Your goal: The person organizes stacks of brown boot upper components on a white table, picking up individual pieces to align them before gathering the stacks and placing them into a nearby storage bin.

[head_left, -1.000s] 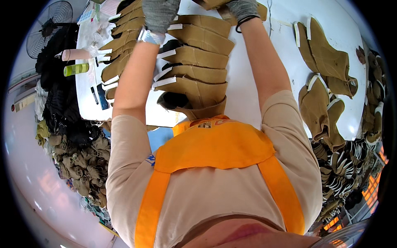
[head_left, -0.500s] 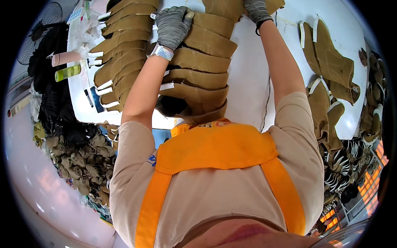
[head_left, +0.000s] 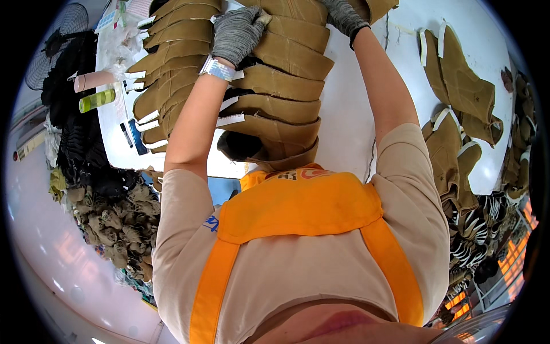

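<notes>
A row of overlapping brown suede-like boot uppers (head_left: 289,83) with white tabs runs away from me along the table. My left hand (head_left: 238,35), in a grey knit glove, lies at the row's left side, its fingers bent over the edge of one piece. On the far right side of the row, my gloved right hand (head_left: 345,16) has its fingers closed against a farther boot upper (head_left: 301,8). The upper picture edge cuts off part of that hand's fingers. Another brown piece (head_left: 382,8) lies just right of it.
A second row of uppers (head_left: 177,69) stands to the left on the white table (head_left: 346,109). Left of it are a yellow-green bottle (head_left: 96,100) and a pink cylinder (head_left: 94,81). Several loose uppers (head_left: 465,74) lie at the right. Piles of brown pieces (head_left: 117,226) flank the table.
My right hand has moved left, from the separate brown piece to the row's far end. My left hand has shifted slightly left and stays on the row.
</notes>
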A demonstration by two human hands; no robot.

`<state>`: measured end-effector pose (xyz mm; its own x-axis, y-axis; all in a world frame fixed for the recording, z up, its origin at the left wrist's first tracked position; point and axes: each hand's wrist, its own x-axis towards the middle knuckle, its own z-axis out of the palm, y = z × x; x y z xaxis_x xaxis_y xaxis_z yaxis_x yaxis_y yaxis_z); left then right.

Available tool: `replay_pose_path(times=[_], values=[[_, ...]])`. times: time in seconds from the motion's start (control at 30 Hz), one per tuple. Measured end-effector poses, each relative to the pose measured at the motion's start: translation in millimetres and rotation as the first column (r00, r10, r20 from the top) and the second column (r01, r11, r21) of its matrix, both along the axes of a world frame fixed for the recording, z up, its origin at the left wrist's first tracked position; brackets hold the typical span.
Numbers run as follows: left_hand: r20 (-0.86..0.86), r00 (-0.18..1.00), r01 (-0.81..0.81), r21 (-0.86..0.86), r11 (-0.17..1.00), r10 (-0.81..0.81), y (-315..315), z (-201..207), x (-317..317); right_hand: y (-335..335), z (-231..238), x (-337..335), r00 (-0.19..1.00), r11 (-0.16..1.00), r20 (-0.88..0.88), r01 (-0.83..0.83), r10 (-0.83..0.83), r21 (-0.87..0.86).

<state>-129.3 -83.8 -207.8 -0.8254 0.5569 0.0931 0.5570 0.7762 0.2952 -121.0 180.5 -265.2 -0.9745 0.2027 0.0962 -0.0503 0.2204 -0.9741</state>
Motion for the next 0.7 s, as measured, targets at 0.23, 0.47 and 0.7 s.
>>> replay_pose_path(times=[0.23, 0.47, 0.7], values=[[-0.046, 0.995, 0.081, -0.076, 0.994, -0.084, 2, -9, -20, -2, -27, 12, 0.959, 0.935, -0.005, -0.279, 0.285, -0.218], [-0.677, 0.733, 0.239, 0.167, 0.957, -0.065, 45, 32, -25, -11, -28, 28, 0.966, 0.969, 0.132, -0.202, 0.221, -0.143], [0.064, 0.990, 0.137, -0.249, 0.959, -0.124, 48, -10, -54, -9, -85, 45, 0.964, 0.936, 0.218, 0.212, -0.153, -0.279]])
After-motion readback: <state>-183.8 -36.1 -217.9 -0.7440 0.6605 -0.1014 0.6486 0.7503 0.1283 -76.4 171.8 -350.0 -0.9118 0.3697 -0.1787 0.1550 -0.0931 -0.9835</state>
